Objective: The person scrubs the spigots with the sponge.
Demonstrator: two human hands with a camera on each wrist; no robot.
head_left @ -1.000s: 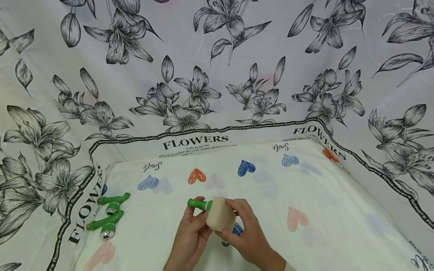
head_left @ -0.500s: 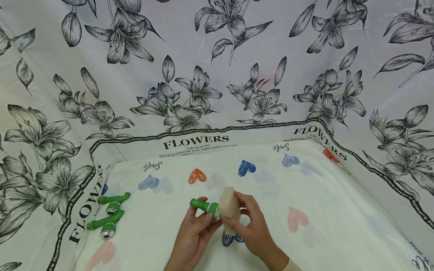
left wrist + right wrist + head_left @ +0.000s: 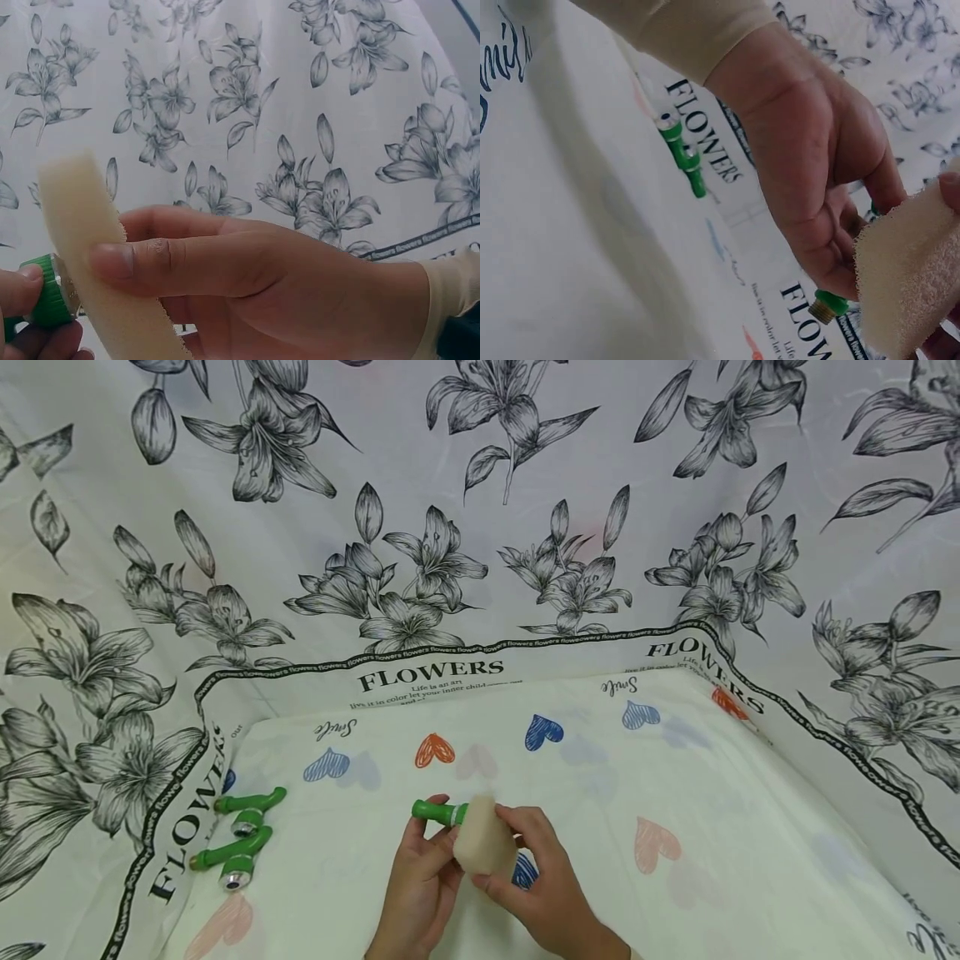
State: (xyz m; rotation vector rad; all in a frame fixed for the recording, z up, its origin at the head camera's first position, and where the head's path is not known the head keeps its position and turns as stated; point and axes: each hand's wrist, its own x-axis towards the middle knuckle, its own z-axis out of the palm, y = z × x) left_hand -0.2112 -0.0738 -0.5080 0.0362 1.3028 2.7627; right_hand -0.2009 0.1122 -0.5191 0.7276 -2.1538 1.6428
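Note:
My left hand [image 3: 422, 872] holds a green tap [image 3: 435, 812] in its fingers, the plain green end pointing left. A brass threaded end of the tap [image 3: 823, 310] sticks out under that hand in the right wrist view. My right hand [image 3: 551, 885] pinches a thick beige sponge [image 3: 482, 839] between thumb and fingers. In the head view the sponge covers the tap's right end. From the left wrist, the silvery end of the tap [image 3: 66, 285] shows right at the sponge's flat side. Both hands are raised over the white cloth.
Two more green taps, one farther back [image 3: 251, 810] and one nearer [image 3: 234, 860], lie on the left of the heart-printed cloth [image 3: 600, 843]. A flower-printed curtain [image 3: 525, 568] stands around the back and sides.
Half a second ago the sponge was farther right and more edge-on, baring the tap's silvery end. It has swung back left over that end; both hands keep their hold.

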